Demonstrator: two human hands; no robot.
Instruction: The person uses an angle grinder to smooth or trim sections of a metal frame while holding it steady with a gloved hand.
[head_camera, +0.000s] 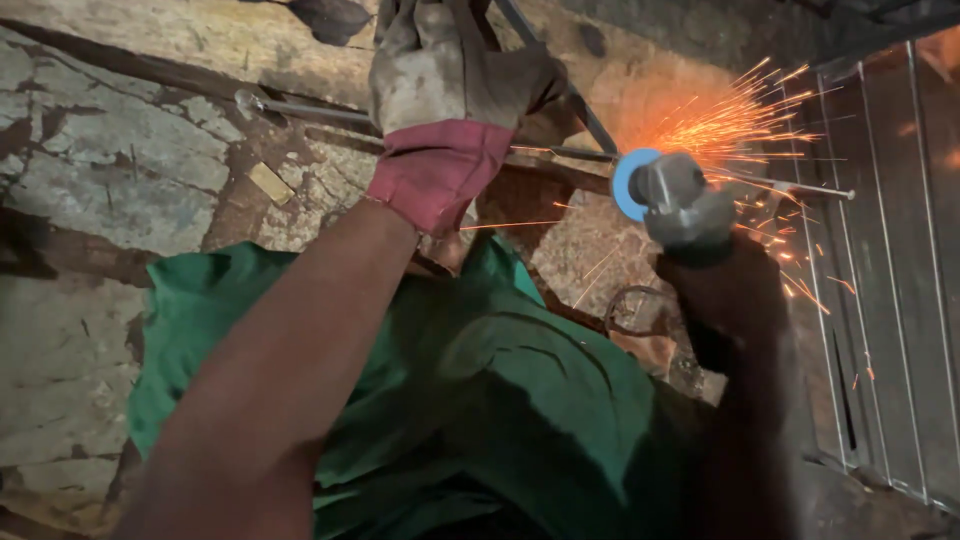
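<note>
My left hand (450, 95), in a dirty grey work glove with a red cuff, grips a thin steel rod (300, 108) that runs across the view from upper left to right. My right hand (730, 300), dark and in shadow, holds an angle grinder (680, 200) with a blue-rimmed disc (628, 183). The disc touches the rod just right of my gloved hand. Orange sparks (730, 120) spray up and to the right from the contact point. The rod's right end (840, 193) sticks out past the grinder.
Cracked, stained concrete floor (90, 180) lies to the left. A grid of thin metal rods (880, 280) rests at the right. A dark metal bar (590, 120) slants behind the grinder. My green garment (480, 400) fills the lower middle. A small yellowish scrap (270, 183) lies on the floor.
</note>
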